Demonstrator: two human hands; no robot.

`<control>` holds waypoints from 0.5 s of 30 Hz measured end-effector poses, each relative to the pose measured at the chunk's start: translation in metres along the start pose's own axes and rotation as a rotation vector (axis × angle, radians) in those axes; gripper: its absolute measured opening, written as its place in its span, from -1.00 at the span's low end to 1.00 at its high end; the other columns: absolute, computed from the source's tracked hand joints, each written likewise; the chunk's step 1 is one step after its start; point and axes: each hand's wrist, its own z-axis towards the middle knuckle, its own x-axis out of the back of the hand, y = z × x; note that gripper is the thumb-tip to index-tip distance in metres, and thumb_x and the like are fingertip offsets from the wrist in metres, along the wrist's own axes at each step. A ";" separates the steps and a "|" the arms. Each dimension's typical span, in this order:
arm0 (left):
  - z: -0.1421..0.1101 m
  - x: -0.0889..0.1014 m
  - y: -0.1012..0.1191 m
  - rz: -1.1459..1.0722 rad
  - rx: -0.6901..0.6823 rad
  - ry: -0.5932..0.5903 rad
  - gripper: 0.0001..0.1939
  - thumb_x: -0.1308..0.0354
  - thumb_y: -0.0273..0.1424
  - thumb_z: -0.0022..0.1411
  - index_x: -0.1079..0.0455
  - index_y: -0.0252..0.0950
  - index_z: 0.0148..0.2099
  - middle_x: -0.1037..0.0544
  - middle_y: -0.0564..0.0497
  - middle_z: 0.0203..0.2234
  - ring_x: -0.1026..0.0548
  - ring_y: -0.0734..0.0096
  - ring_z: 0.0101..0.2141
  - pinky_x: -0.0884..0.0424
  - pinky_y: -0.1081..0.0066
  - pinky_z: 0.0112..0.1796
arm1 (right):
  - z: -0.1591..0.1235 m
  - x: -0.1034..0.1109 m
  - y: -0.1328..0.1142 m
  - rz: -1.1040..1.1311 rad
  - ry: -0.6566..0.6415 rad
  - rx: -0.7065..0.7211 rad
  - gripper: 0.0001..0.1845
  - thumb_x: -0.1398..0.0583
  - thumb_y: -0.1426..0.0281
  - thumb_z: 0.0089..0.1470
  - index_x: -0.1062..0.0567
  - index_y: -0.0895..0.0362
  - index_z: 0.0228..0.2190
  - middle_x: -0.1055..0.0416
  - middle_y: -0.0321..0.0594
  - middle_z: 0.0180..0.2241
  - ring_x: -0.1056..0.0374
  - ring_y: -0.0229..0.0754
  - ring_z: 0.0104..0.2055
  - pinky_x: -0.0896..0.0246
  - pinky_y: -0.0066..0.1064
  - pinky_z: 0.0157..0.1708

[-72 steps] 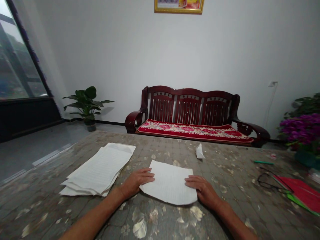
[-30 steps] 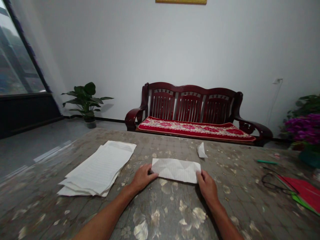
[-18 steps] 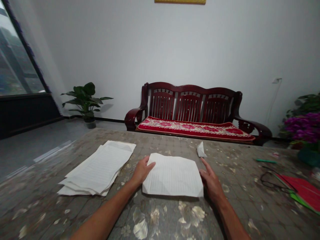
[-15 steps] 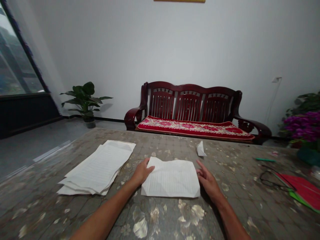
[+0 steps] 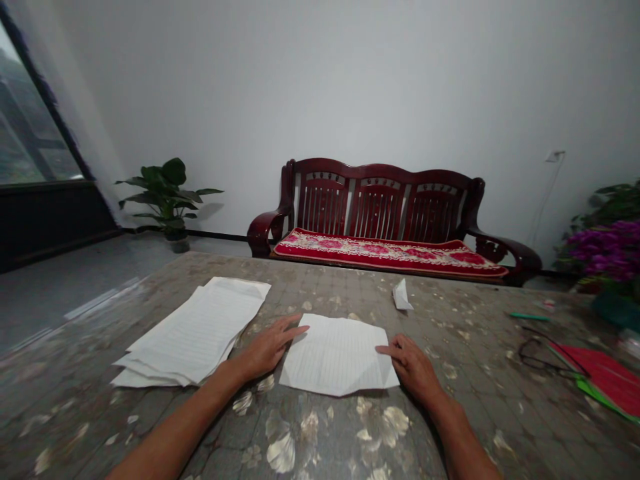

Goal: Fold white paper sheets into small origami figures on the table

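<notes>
Head view. One sheet of paper (image 5: pixel 343 360), white, lined, creased: lay on the counter (image 5: pixel 220 440) between the hands. Left hand (image 5: pixel 269 347): fingers spread, tips over the sheet's left edge. Right hand (image 5: pixel 414 369): forefinger straight on the right edge, other fingers curled; whether the thumb pinched the paper could not be told. One pile of paper (image 5: pixel 200 333): lay left, its near corner just beside the left forearm. One folded paper (image 5: pixel 401 296): stood past the sheet, apart from both hands. Far right: green pen (image 5: pixel 530 317), dark glasses (image 5: pixel 537 358) by a red folder (image 5: pixel 603 377), purple flowers (image 5: pixel 607 250). Beyond: wooden sofa (image 5: pixel 375 207), potted plant (image 5: pixel 167 197).
</notes>
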 end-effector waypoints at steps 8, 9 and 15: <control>0.001 -0.005 0.006 -0.028 -0.057 -0.060 -0.46 -0.12 -0.34 0.26 -0.24 -0.09 0.28 -0.18 -0.03 0.31 -0.13 0.14 0.29 -0.11 0.09 0.25 | 0.000 -0.001 0.007 0.157 0.011 -0.106 -0.68 -0.12 0.34 0.11 -0.61 -0.07 -0.16 -0.40 -0.18 -0.31 -0.33 -0.08 -0.20 -0.23 -0.29 -0.20; 0.002 -0.006 0.008 -0.034 -0.067 -0.065 -0.48 -0.12 -0.34 0.27 -0.26 -0.08 0.27 -0.21 -0.03 0.30 -0.13 0.14 0.29 -0.11 0.09 0.25 | 0.000 -0.001 0.007 0.156 0.008 -0.111 -0.68 -0.13 0.34 0.09 -0.62 -0.08 -0.17 -0.40 -0.18 -0.31 -0.33 -0.08 -0.20 -0.23 -0.28 -0.20; 0.006 -0.014 0.019 -0.006 -0.166 -0.086 -0.39 -0.11 -0.27 0.29 -0.10 -0.05 0.35 -0.17 -0.02 0.32 -0.13 0.12 0.29 -0.02 0.05 0.27 | 0.000 -0.002 0.008 0.154 0.024 -0.161 -0.70 -0.13 0.29 0.10 -0.62 -0.06 -0.18 -0.40 -0.19 -0.32 -0.33 -0.08 -0.21 -0.22 -0.29 -0.20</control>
